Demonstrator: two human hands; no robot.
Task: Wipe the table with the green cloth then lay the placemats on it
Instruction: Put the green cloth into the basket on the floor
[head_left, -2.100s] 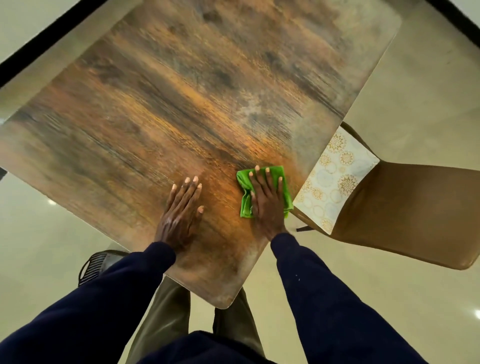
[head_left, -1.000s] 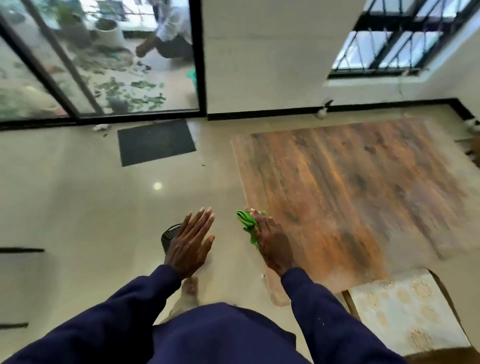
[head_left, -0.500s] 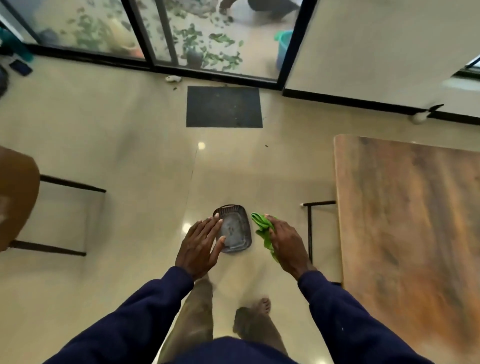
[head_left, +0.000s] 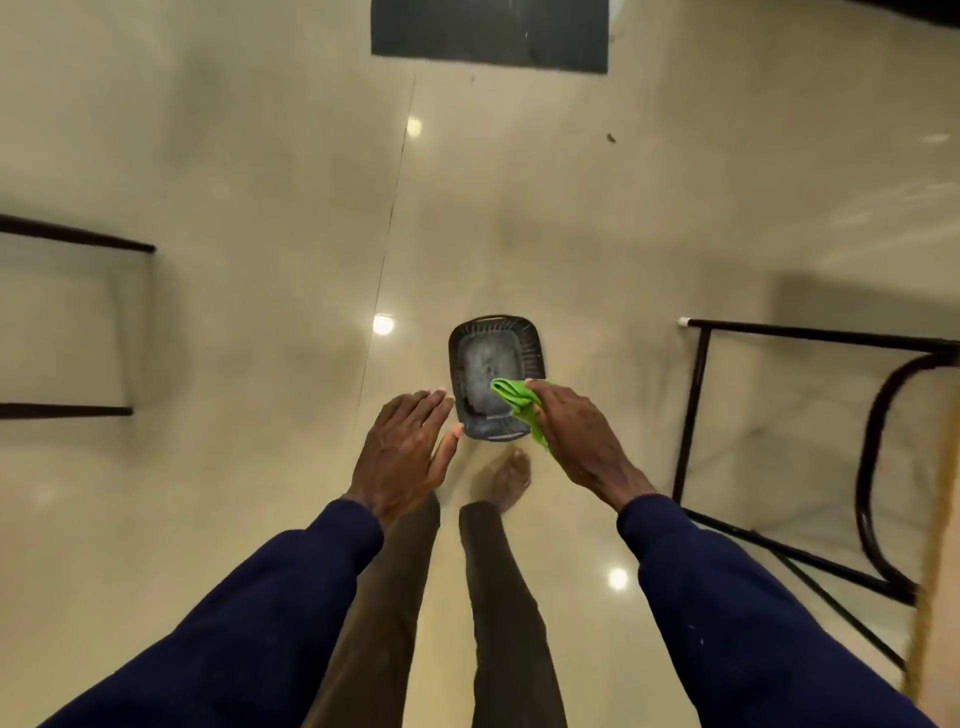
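My right hand grips the bunched green cloth and holds it over the near right corner of a dark plastic basket standing on the floor. My left hand hovers flat with fingers spread just left of the basket, holding nothing. Only a thin brown sliver of the table's edge shows at the far right. No placemats are in sight.
Black metal table legs stand right of my right hand. A black chair frame is at the left. A dark doormat lies ahead on the glossy beige floor. My legs and a bare foot are below.
I have turned away from the table toward the floor. My right hand carried the cloth off the tabletop and now holds it over the basket; the left hand left the table too.
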